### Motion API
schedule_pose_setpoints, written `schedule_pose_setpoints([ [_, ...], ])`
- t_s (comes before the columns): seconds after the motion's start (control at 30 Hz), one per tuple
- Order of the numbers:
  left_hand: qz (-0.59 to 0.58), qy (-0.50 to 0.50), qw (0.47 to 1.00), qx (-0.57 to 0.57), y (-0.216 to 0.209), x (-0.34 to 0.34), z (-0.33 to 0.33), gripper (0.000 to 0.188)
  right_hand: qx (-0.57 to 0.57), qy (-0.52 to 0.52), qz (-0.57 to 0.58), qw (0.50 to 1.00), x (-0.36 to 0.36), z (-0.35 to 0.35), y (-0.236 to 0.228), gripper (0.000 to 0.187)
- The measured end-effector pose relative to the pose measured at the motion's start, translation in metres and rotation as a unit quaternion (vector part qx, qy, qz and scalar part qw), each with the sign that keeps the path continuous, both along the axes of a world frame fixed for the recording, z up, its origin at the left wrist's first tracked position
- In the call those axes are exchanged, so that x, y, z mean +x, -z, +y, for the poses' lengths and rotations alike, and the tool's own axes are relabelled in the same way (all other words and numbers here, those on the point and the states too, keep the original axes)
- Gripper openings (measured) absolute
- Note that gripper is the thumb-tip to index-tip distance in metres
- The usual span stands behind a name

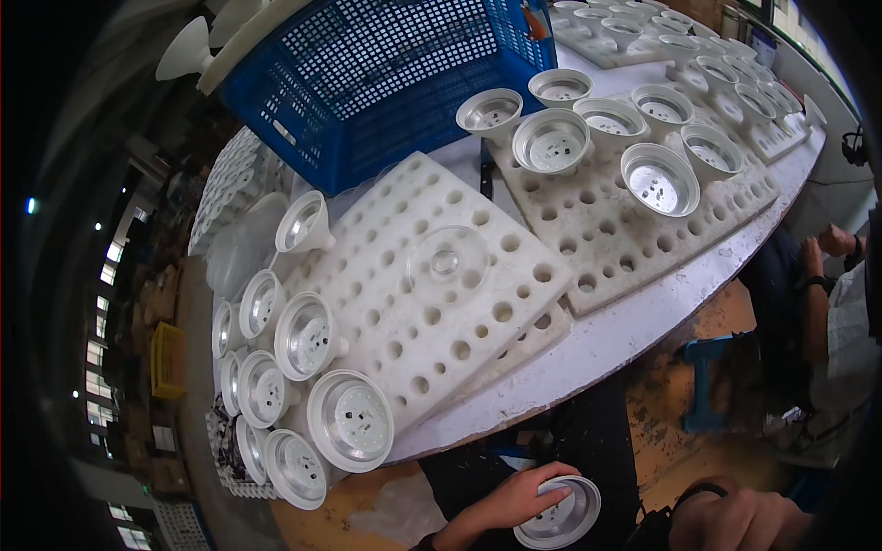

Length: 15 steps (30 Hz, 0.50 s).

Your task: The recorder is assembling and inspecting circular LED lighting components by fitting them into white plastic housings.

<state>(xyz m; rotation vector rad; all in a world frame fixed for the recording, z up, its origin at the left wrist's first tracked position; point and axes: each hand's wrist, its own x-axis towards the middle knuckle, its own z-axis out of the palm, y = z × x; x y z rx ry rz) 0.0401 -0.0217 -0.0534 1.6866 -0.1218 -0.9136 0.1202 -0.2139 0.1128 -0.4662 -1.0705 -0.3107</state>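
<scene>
Low at the table's front edge, my left hand (516, 500) grips a white lamp cup (577, 516) by its rim, with the thumb over the edge. The cup's wide mouth faces up and shows a silvery inner plate with small dark spots. To the right of it, my right hand (735, 522) is curled closed at the lower edge. What its fingers hold, if anything, is hidden; a dark shape lies beside it. A clear round cover (447, 264) rests on the perforated white foam board (367, 317). Similar lamp cups (351, 421) stand tilted in a cluster at the board's left.
A blue plastic crate (322, 129) stands at the back. Another perforated board (634, 239) at right carries several lamp cups (660, 179). More filled boards sit behind it. A person's hand (834, 241) is at far right, near a blue stool (706, 376).
</scene>
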Motion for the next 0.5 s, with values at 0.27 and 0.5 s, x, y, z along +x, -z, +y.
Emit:
schedule_pose_setpoints([
  [0.27, -0.003, -0.028, 1.0, -0.012, 0.001, -0.006, 0.014, 0.032, -0.033, -0.045, -0.014, 0.998, 0.001, -0.002, 0.007, 0.011],
  [0.5, -0.001, -0.02, 1.0, 0.019, 0.001, -0.007, 0.019, 0.032, -0.038, -0.221, 0.242, 0.944, -0.009, 0.032, 0.033, 0.028],
])
